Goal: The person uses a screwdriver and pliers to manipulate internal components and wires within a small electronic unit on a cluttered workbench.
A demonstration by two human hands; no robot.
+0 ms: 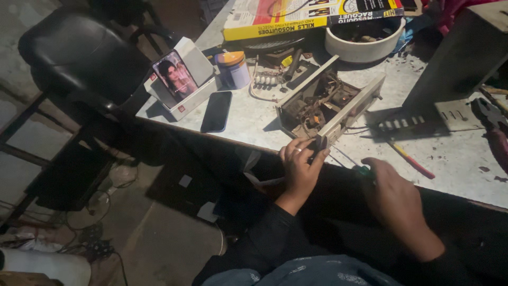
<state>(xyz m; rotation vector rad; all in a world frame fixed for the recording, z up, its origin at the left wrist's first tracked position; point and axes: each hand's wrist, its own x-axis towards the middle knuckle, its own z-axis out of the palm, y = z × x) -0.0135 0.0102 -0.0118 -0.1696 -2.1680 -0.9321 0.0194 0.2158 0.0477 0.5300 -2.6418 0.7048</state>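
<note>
The left hand (pixel 299 168) curls its fingers around the near corner of a boxy, open, cream-fronted metal chassis (pixel 329 106) full of dusty wiring, at the scuffed grey table (pixel 254 119) edge. The right hand (pixel 394 200) grips a thin green-handled screwdriver (pixel 355 166), its tip lost in shadow.

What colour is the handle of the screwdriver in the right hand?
Green, what shows of it: the screwdriver handle peeks out of the right hand, seen in the head view.

Black phone (pixel 217 111), white phone box (pixel 186 79), yellow carton (pixel 275 24), red-and-yellow pencil (pixel 411 161), green-handled screwdriver (pixel 360 168), white bowl (pixel 364 48)
</note>
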